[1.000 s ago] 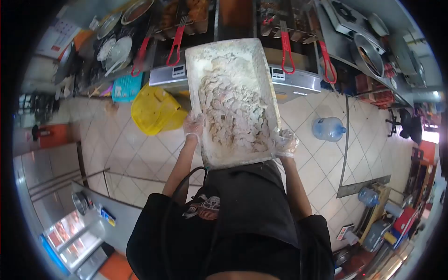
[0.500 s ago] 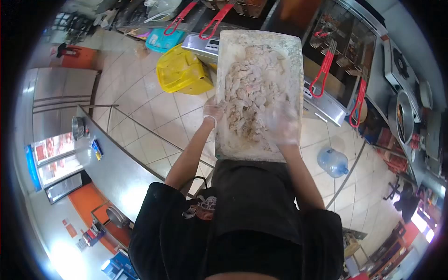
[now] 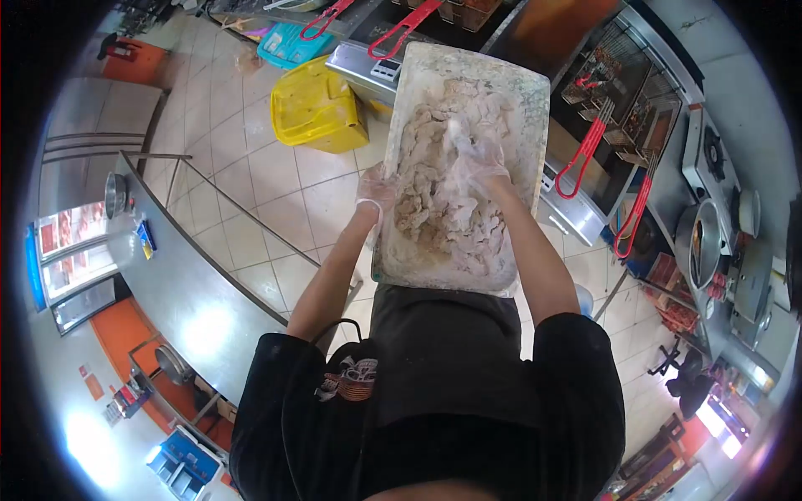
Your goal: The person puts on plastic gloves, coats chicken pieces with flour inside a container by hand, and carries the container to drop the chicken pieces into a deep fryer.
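Note:
A long whitish tub [image 3: 528, 108] coated in flour extends away from my waist. Several floured pieces, which look like battered meat [image 3: 455, 200], are heaped inside it with loose flour. My left hand [image 3: 378, 185], in a clear plastic glove, is closed around the tub's left rim. In the upper middle of the tub, my right hand [image 3: 482, 160] is among the floured pieces, also in a clear glove. Flour and blur hide its fingers, so whether they grip a piece cannot be made out.
Fryers with red-handled baskets [image 3: 585, 154] stand beyond the tub and to its right. A yellow lidded bin [image 3: 313, 104] is on the tiled floor at left, near a turquoise container [image 3: 301, 43]. A steel table [image 3: 196, 284] runs along my left. At far right sits a large metal pot [image 3: 700, 242].
My right hand has moved farther up the tub, away from my body. My left hand stays on the left rim. The view has shifted and the tub appears slightly tilted.

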Demonstrator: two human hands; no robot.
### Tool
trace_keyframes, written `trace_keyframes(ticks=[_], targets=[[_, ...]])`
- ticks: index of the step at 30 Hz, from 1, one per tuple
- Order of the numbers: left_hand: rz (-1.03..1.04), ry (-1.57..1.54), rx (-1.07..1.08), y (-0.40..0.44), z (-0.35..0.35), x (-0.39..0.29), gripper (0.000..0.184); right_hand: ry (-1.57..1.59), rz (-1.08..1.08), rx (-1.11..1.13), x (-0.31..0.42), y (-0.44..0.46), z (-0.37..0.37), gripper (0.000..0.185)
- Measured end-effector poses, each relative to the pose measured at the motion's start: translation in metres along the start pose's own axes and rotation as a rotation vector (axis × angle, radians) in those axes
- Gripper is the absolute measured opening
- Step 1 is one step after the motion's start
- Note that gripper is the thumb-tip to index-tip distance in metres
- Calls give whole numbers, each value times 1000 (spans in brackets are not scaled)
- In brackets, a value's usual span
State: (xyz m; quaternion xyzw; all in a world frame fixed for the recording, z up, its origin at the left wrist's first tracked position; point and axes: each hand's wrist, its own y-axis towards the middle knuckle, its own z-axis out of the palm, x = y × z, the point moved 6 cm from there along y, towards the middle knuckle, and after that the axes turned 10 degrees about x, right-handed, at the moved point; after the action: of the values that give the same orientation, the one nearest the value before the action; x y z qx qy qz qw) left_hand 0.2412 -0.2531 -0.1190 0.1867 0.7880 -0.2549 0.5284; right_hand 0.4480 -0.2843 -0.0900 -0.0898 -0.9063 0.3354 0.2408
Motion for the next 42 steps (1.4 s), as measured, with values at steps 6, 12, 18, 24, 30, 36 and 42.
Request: trace_keyframes(ticks=[6, 12, 18, 24, 30, 36, 42], targets=[[-185, -21, 71, -6, -2, -9, 27, -64, 158, -297, 6, 9, -21, 80], [-117, 26, -6, -4, 1, 11, 22, 34, -73, -409, -31, 87, 31, 84], [-172, 59, -18, -8, 1, 6, 20, 967, -161, -218, 5, -20, -17, 67], [-93, -17, -53, -7, 4, 15, 20, 159, -84, -274, 1, -55, -17, 71], [-129, -15, -4, -3, 4, 11, 21, -88, -29, -418, -7, -42, 0, 74], [34, -116, -62, 1, 6, 17, 24, 293, -180, -404, -45, -7, 14, 85], [-94, -18, -48, 1, 2, -1, 22, -263, 35, -334, -24, -7, 11, 83]])
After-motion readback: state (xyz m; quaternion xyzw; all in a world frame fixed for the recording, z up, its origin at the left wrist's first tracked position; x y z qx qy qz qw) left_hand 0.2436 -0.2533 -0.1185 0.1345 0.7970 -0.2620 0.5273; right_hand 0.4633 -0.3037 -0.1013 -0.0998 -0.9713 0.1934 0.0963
